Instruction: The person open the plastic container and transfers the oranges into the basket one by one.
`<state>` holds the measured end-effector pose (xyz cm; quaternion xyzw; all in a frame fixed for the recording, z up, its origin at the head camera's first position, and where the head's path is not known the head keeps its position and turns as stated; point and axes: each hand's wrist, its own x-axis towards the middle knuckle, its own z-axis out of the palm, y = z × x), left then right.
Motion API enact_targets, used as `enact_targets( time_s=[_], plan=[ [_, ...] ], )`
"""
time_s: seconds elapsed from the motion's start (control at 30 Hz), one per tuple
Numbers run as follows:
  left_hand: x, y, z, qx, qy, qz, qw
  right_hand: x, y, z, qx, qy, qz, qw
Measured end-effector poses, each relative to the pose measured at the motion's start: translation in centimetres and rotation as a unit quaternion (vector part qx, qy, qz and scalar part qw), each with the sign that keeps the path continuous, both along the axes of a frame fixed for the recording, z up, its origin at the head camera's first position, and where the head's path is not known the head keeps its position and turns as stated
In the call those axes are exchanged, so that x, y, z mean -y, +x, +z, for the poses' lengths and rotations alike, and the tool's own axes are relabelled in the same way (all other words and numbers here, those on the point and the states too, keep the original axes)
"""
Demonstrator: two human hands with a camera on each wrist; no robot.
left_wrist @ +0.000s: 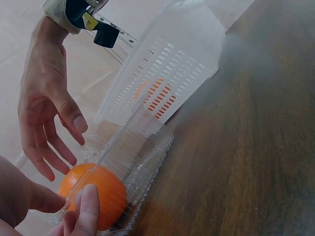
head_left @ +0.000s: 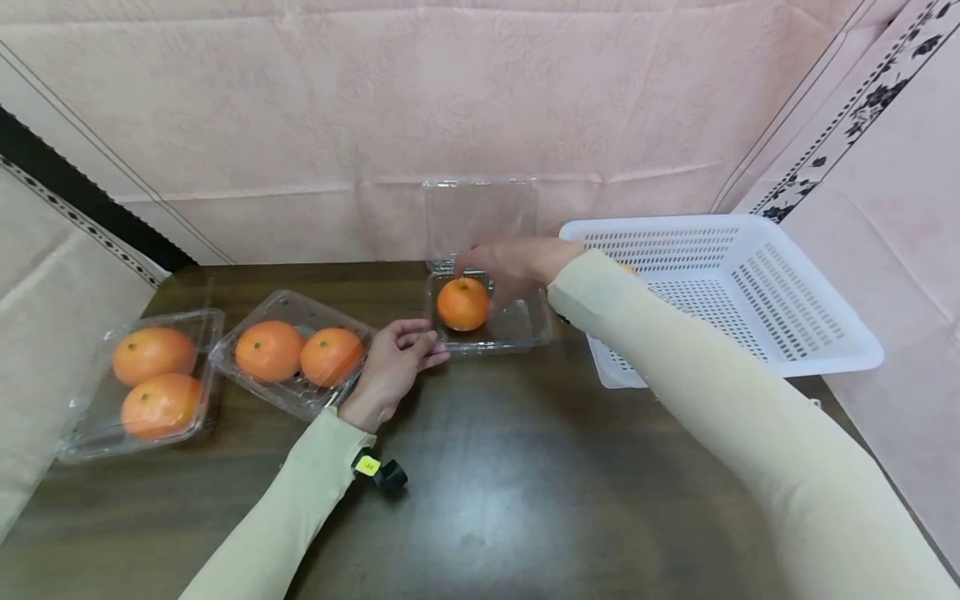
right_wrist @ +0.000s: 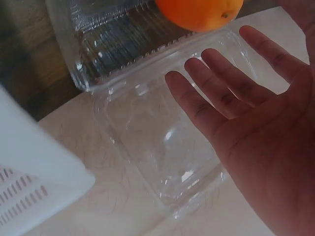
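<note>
the orange (head_left: 462, 303) in the open clamshell box (head_left: 517, 329) is bright orange with a small dark stem spot; the box is clear and colourless, ribbed along its rim. two closed clamshell boxes (head_left: 296, 354) (head_left: 142, 387) are equally clear, each showing two orange fruits. the basket (head_left: 750, 283) is white, patterned with rows of small slots, and something orange shows through its slots in the left wrist view. the table (head_left: 510, 492) is dark brown with streaky wood grain and a pale sheen. the backdrop cloth (head_left: 375, 108) is pale pink with a faint rose pattern; at the sides it carries a black band with a floral border. both sleeves (head_left: 750, 417) are cream. the left wrist wears a black clip with a yellow tag (head_left: 367, 466).
</note>
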<state>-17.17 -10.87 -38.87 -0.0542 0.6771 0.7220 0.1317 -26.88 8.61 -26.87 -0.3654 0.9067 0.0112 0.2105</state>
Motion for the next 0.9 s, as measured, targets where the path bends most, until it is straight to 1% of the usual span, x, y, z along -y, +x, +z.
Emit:
enact_targets(
  time_s=[0.23, 0.37, 0.5, 0.6, 0.73, 0.9],
  plan=[
    [-0.1, 0.0, -0.2, -0.002, 0.005, 0.003, 1.0000, 0.9, 0.0, -1.1, 0.004, -0.011, 0.019, 1.000],
    [-0.2, -0.1, -0.3, -0.007, 0.014, 0.009, 0.9998, 1.1, 0.0, -1.5, -0.002, -0.010, 0.017, 1.000],
    [-0.2, -0.1, -0.3, -0.008, 0.024, 0.015, 0.9996, 1.3, -0.1, -1.9, 0.004, -0.017, 0.012, 1.000],
    [-0.2, 0.0, -0.3, -0.007, 0.025, 0.015, 0.9996, 1.5, -0.1, -2.4, 0.003, -0.021, 0.018, 1.000],
    [-0.3, 0.0, -0.2, -0.006, 0.019, 0.012, 0.9997, 1.7, 0.0, -2.9, -0.009, -0.010, 0.023, 1.000],
    [-0.3, -0.1, -0.1, -0.006, 0.011, 0.008, 0.9999, 1.8, 0.1, -3.3, -0.024, -0.001, 0.018, 1.000]
  ],
)
